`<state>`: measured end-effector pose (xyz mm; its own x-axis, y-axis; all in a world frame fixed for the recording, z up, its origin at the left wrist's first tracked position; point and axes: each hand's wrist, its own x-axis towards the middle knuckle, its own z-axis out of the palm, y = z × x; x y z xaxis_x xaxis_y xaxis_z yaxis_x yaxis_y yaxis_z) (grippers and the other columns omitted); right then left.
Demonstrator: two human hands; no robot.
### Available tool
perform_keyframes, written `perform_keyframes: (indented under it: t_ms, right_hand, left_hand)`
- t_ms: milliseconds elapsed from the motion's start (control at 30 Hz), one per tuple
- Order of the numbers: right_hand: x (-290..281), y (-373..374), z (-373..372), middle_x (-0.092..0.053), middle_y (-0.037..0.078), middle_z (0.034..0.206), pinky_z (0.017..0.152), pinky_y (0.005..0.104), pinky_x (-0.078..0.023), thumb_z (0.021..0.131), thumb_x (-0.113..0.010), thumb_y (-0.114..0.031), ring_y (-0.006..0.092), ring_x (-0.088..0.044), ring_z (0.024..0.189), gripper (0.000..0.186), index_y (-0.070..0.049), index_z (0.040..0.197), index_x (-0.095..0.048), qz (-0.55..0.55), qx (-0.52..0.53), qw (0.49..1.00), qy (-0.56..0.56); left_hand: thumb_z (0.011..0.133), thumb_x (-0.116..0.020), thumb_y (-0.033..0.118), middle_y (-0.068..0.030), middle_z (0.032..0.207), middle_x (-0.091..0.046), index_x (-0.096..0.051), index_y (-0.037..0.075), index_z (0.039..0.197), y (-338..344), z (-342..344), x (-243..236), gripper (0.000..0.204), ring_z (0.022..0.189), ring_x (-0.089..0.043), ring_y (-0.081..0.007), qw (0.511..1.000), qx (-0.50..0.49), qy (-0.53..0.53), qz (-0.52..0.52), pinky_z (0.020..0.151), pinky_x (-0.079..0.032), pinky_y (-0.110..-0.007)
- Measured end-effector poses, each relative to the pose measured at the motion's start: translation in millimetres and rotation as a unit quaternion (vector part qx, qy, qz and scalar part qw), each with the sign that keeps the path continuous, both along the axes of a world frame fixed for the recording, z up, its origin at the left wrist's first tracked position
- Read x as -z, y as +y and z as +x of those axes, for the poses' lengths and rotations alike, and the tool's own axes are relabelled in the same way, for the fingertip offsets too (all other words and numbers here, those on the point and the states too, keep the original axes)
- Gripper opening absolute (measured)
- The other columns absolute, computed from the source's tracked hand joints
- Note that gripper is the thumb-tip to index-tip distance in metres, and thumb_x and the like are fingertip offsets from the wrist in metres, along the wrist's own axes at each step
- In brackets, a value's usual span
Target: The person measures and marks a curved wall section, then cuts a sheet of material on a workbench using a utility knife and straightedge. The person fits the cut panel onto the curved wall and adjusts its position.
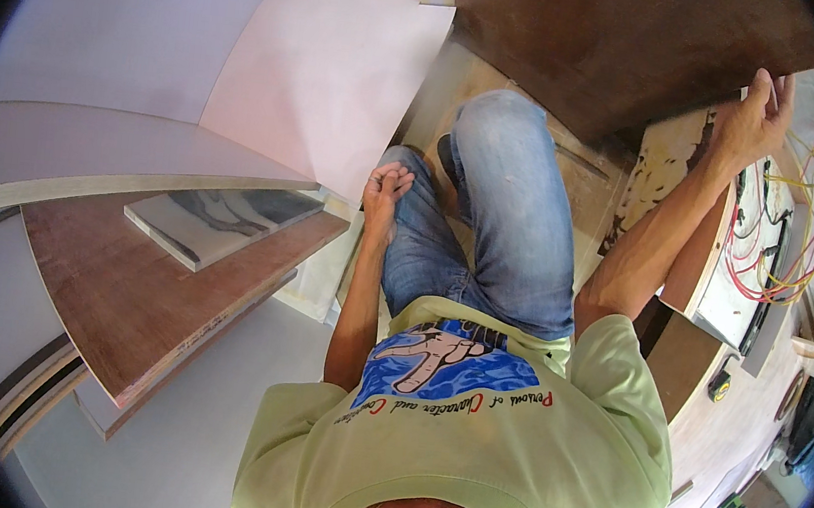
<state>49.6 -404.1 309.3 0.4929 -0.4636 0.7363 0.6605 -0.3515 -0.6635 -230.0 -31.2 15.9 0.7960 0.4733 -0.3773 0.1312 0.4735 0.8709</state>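
Right hand [756,120]: upper right, fingers half bent at the brown panel [627,49], seemingly steadying its edge; firm grip cannot be told.
Left hand [386,195]: centre, loosely curled beside the knee [405,162], apparently idle; contents unclear.
Panel: top right, flat, dark, smooth.
Slab [217,218]: left, grey-veined, marble-like, flat on reddish board [116,288], perhaps parked there.

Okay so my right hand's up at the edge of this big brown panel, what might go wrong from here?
If the brown panel shifts, the right hand at its edge might get pinched.
The loose red and yellow wires beside that forearm could snag as it moves.
A knock to the brown board might slide the marbled slab lying on it.
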Motion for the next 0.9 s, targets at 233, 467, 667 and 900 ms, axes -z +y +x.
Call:
perform_keyframes:
  t_ms: [233, 467, 667, 900]
  right_hand:
    - [-0.6, 3.7, -2.6, -0.067, 0.021, 0.127, 0.094, 0.0323, -0.053, 0.092, -0.073, -0.014, 0.0246, -0.067, 0.110, 0.052, 0.006, 0.138, -0.059, 0.008, 0.019, 0.999, 0.025]
    - [0.4, 6.6, 0.0, -0.064, 0.023, 0.131, 0.097, 0.0329, -0.052, 0.093, -0.072, -0.014, 0.0260, -0.065, 0.114, 0.053, 0.006, 0.140, -0.056, 0.016, -0.013, 0.999, 0.031]
    - [4.9, 3.7, 4.8, -0.063, 0.024, 0.133, 0.099, 0.0344, -0.051, 0.095, -0.072, -0.014, 0.0270, -0.064, 0.117, 0.056, 0.009, 0.142, -0.052, 0.000, 0.004, 0.998, 0.069]
    - [-4.6, 52.2, -18.9, -0.065, 0.023, 0.129, 0.102, 0.0360, -0.050, 0.096, -0.070, -0.012, 0.0260, -0.063, 0.118, 0.052, 0.004, 0.143, -0.054, -0.004, 0.031, 0.995, 0.092]
  left_hand:
    - [0.107, -0.053, 0.017, -0.0179, 0.119, -0.065, -0.056, -0.005, 0.125, -1.7, 0.5, -2.4, 0.029, 0.106, -0.068, -0.0232, 1.000, -0.010, -0.002, -0.006, 0.098, -0.056, -0.035]
    - [0.107, -0.054, 0.018, -0.0168, 0.117, -0.066, -0.057, -0.004, 0.125, -0.8, 1.0, -0.9, 0.029, 0.105, -0.068, -0.0227, 1.000, -0.018, 0.007, -0.013, 0.097, -0.056, -0.035]
    - [0.107, -0.054, 0.018, -0.0146, 0.118, -0.066, -0.057, -0.001, 0.126, -0.1, 2.0, -0.2, 0.027, 0.107, -0.068, -0.0229, 1.000, -0.014, 0.023, -0.005, 0.098, -0.055, -0.036]
    - [0.107, -0.055, 0.019, -0.0155, 0.117, -0.064, -0.057, -0.004, 0.126, 4.7, 8.6, -4.0, 0.030, 0.105, -0.068, -0.0232, 0.999, 0.005, 0.045, 0.000, 0.094, -0.058, -0.036]
